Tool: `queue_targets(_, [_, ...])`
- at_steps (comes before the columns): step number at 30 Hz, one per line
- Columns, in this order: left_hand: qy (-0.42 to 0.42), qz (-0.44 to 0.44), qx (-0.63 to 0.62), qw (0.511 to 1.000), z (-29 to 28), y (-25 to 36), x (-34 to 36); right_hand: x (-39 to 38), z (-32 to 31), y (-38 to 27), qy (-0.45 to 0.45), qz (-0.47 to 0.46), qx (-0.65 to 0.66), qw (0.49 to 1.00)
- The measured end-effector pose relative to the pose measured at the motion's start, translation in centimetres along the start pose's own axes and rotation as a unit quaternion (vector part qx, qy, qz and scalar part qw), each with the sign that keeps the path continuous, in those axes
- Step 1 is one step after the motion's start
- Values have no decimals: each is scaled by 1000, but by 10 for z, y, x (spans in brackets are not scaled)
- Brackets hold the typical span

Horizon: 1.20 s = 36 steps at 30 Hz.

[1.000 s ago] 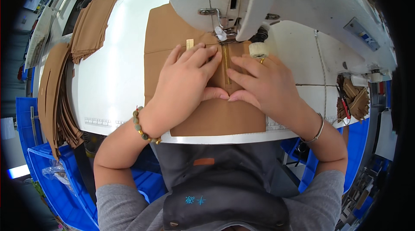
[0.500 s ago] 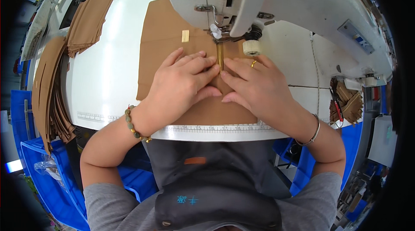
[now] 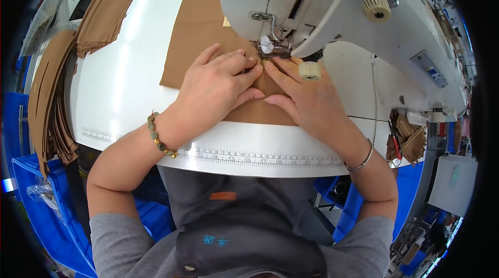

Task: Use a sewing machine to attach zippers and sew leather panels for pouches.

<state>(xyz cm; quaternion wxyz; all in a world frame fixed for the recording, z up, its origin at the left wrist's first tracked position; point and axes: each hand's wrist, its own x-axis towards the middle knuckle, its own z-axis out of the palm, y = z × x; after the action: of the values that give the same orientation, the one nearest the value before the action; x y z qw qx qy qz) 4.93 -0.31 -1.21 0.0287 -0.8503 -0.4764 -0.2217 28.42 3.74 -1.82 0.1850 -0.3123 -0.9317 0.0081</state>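
A brown fabric panel [image 3: 192, 34] lies flat on the white table, partly under the head of a sewing machine [image 3: 343, 15]. My left hand [image 3: 215, 80] presses on the panel with its fingers spread, left of the presser foot [image 3: 274, 49]. Opposite it, my right hand [image 3: 309, 93] rests on the fabric, fingers stretched toward the foot, holding nothing. Between the fingertips shows a bit of a narrow gold strip [image 3: 264, 63], like a zipper; the rest is hidden. The machine head covers most of a small pale yellow piece [image 3: 225, 22] on the panel.
Brown fabric pieces are stacked [image 3: 112, 13] at the back left, and long brown strips [image 3: 49, 96] hang over the left edge. A ruler scale [image 3: 244, 157] runs along the front edge. Red-handled snips [image 3: 396, 145] lie by brown scraps [image 3: 413, 140] at right. Blue bins [image 3: 57, 226] stand below.
The fabric has moved away from me, farther under the machine, and both hands have gone with it. The gold strip, plainly visible before, is now mostly covered. The view has shifted somewhat.
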Motion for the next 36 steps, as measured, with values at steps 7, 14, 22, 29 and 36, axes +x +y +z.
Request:
queue_targets(7, [6, 16, 11, 1000, -2, 2, -3, 0, 0, 3, -12, 1, 47, 999])
queue_targets(14, [6, 9, 16, 1000, -1, 0, -2, 2, 1, 6, -4, -10, 49, 999])
queue_targets(22, [-21, 4, 29, 999, -2, 0, -3, 3, 4, 11, 32, -2, 183, 983])
queue_targets(29, [-5, 12, 44, 999, 0, 2, -7, 1, -8, 19, 94, -31, 122, 988])
queue_targets(36, [-13, 10, 34, 999, -1, 1, -5, 0, 0, 5, 29, -9, 27, 999])
